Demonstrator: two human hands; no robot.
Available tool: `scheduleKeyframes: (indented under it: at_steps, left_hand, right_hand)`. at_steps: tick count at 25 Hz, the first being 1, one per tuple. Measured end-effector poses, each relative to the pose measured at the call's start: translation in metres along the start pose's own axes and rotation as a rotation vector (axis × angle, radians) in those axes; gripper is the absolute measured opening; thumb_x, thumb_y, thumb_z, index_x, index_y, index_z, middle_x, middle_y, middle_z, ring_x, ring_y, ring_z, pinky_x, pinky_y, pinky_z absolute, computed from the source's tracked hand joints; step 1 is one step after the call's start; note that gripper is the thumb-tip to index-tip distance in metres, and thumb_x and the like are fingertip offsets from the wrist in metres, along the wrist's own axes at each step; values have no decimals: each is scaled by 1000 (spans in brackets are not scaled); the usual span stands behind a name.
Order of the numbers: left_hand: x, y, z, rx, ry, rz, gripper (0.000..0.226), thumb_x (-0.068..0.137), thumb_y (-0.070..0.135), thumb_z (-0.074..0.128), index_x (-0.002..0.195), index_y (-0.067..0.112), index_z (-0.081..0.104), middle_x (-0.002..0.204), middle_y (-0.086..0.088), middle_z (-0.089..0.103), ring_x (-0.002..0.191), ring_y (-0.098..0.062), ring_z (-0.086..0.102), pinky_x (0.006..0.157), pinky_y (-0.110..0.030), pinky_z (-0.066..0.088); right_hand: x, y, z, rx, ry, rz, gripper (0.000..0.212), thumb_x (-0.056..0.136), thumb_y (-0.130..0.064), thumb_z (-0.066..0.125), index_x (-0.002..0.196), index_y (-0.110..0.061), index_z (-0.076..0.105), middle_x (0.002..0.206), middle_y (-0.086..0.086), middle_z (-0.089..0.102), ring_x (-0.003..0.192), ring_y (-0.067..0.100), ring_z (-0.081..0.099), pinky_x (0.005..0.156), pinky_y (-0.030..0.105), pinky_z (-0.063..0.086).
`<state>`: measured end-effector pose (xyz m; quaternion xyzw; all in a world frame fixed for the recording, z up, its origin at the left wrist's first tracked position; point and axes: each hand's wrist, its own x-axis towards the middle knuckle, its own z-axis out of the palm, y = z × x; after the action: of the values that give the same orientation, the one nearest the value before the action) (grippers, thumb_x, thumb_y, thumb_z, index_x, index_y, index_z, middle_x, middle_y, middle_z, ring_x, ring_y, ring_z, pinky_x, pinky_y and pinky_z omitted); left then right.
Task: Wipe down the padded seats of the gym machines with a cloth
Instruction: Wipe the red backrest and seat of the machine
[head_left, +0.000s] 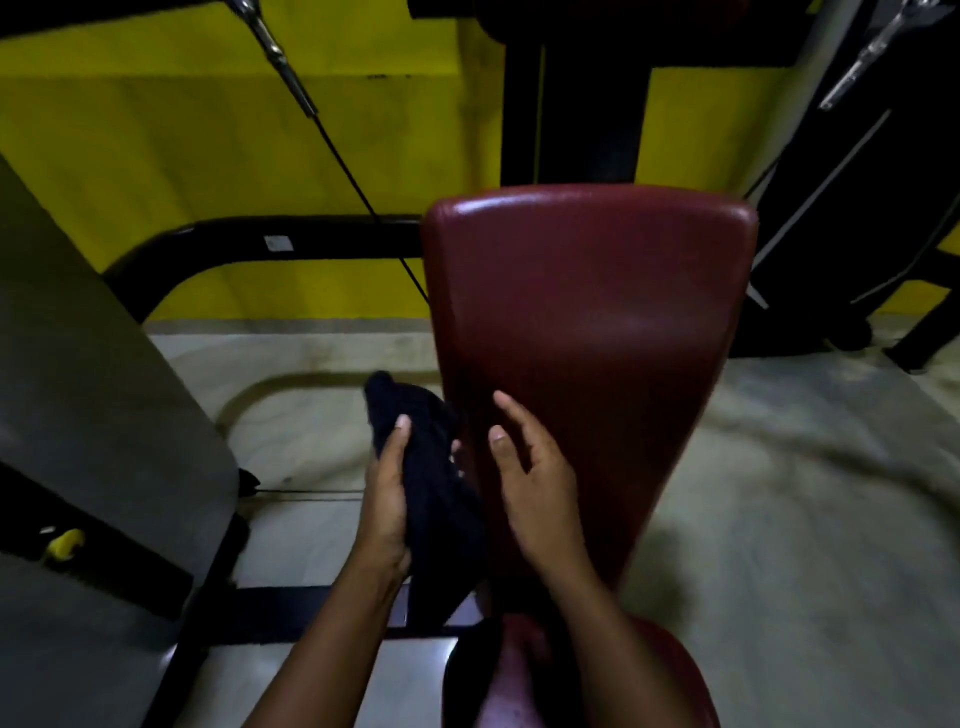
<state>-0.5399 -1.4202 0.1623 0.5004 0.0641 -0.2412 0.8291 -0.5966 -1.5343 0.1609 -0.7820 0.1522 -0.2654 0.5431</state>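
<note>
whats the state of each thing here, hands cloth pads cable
left hand: grips the dark cloth
right hand: fingers relaxed, empty, over the backrest pad
dark cloth: bunched, hanging beside the backrest pad's left edge
backrest pad: bare, glossy
seat pad: partly hidden by the right forearm
cable: stretched straight, running behind the backrest pad

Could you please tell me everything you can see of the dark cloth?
The cloth is dark, navy or black, soft fabric bunched into a long crumpled bundle. The left hand grips it around the middle; one end sticks up above the hand, the other hangs below the wrist. It is held at the left edge of the red padded backrest; whether it touches the pad is unclear.
</note>
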Motion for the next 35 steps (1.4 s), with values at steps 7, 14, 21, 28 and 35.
scheduleKeyframes:
  at_steps: [7,14,21,28,35]
  left_hand:
    - [92,89,40,172,108,456,51,88,47,54,129,17,50,125,-13,59,112,-29,57,93,-40,47]
    - [122,62,89,620,330,670,81,73,75,32,145,39,28,137,2,49,122,-15,47,100,-28,35]
    - [119,-28,38,477,436,330,100,64,81,21,138,20,46,129,-16,57,120,-33,52,103,-45,40]
    - [137,-8,44,415,377,550,91,68,81,27,137,24,47,131,-2,58,120,-19,54,103,-43,42]
    - [137,-106,2,250,421,489,47,75,69,36,93,33,61,97,8,66,97,-14,63,87,-32,46]
  right_hand:
    - [120,11,4,-904,369,-487,53,96,-44,33,146,-29,27,152,3,23,144,22,13,116,47,4]
    - [134,33,14,-1060,531,-652,53,96,-45,23,147,-29,24,150,5,26,140,26,24,114,52,14]
    - [134,32,13,-1033,555,-657,52,96,-44,26,146,-29,24,151,2,23,142,22,19,115,50,12]
    - [62,126,20,-1020,408,-734,56,99,-39,28,150,-31,7,159,-3,-6,147,19,-2,117,48,1]
    - [69,161,34,-960,602,-832,55,95,-40,24,149,-31,18,159,-4,7,146,19,9,116,48,6]
